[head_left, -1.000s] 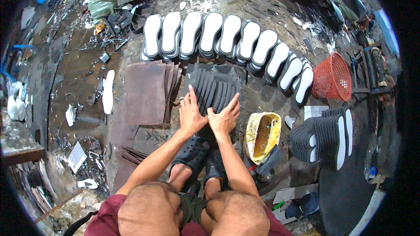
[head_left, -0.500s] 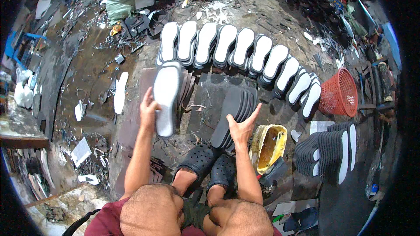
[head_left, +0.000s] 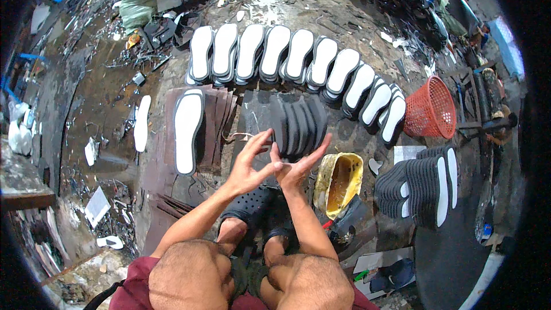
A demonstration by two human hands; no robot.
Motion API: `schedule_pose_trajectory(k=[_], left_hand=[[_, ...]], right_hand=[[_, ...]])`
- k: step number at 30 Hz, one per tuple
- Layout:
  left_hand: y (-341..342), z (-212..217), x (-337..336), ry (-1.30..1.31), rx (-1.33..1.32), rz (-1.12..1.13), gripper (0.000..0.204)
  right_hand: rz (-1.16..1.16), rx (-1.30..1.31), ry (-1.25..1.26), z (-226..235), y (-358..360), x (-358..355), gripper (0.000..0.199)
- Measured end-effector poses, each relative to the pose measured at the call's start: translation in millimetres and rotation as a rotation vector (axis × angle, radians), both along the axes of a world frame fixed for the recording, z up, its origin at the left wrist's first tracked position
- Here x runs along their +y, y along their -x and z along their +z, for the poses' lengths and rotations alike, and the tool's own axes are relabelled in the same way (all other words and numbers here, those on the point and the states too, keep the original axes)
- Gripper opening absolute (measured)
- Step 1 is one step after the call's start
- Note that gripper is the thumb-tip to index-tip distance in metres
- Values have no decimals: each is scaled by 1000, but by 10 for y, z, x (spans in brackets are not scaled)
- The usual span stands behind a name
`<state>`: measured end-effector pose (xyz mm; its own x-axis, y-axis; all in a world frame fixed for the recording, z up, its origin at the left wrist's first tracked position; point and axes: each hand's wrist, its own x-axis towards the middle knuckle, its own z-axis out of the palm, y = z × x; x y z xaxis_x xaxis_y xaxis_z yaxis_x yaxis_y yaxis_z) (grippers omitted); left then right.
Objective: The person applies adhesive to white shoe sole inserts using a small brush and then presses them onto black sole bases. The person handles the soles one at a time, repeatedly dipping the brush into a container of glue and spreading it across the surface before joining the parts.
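A fanned stack of dark grey foam soles (head_left: 299,123) is tilted up in front of me, its edges slightly blurred. My right hand (head_left: 295,173) grips its near end, thumb on the left side and fingers along the right. My left hand (head_left: 248,167) is open beside it, fingertips close to the stack's left edge and thumb tip against my right hand; whether the fingertips touch the foam I cannot tell. To the left, a white-topped sole (head_left: 189,132) lies on a pile of brown sheets (head_left: 217,132), with no hand on it.
White-topped soles (head_left: 251,51) in piles form an arc beyond my hands. A red basket (head_left: 427,109) stands at its right end. Nearer are a yellow-rimmed glue container (head_left: 343,181) and rows of grey soles (head_left: 422,189). Scraps litter the floor around a green sack (head_left: 138,0).
My left hand has let go of the white-topped sole, which now lies on the brown sheets, and has moved right to the stack. The stack in my right hand has tilted up.
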<state>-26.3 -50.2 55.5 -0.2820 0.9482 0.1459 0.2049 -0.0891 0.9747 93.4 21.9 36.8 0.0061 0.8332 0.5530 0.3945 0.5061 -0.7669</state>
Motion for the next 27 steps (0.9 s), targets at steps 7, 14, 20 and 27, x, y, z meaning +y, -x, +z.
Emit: schedule_pose_trajectory(k=[7, 14, 20, 27], left_hand=[[-108, -512, 152, 33, 172, 22, 123], [-103, 36, 515, 341, 528, 5, 117], [-132, -670, 330, 363, 999, 120, 116], [-165, -425, 457, 340, 594, 103, 107]], right_hand=[[221, -69, 167, -166, -233, -85, 85], [445, 412, 812, 346, -758, -291, 76], [-283, -215, 226, 833, -1882, -583, 35], [-488, 366, 992, 210, -2796, -919, 67]])
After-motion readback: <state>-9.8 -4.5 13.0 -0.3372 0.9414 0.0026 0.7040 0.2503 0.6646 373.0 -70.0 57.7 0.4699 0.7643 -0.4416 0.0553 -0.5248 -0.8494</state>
